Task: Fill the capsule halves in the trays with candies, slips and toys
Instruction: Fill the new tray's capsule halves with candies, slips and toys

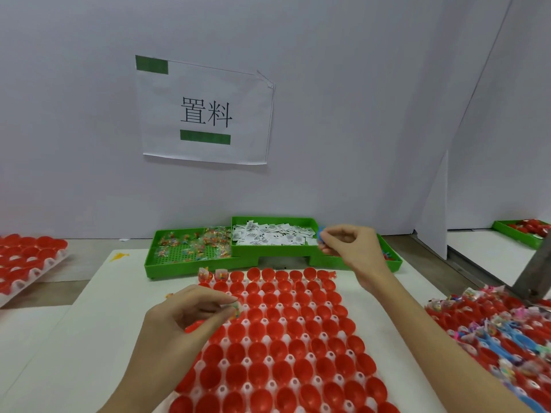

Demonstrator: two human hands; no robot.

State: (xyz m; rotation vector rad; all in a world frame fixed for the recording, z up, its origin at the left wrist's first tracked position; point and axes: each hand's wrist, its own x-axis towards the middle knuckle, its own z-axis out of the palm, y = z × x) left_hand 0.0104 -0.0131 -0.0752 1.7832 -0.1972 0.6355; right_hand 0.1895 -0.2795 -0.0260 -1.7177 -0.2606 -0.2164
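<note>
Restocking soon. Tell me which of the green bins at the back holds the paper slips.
The raised middle green bin, heaped with white printed slips. The lower bin to its left holds clear-wrapped candies instead.

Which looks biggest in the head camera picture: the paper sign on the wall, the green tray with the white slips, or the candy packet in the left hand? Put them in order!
1. Paper sign.
2. Green tray of white slips, though it looks smaller than the sign only in this view.
3. Candy packet, pinched by the left hand, clearly smallest despite being nearest.

one head camera only, worn by the person, looks forward and down, close over the capsule tray (286, 347); the green bins (190, 263) at 12 o'clock, the wall behind them.
</note>
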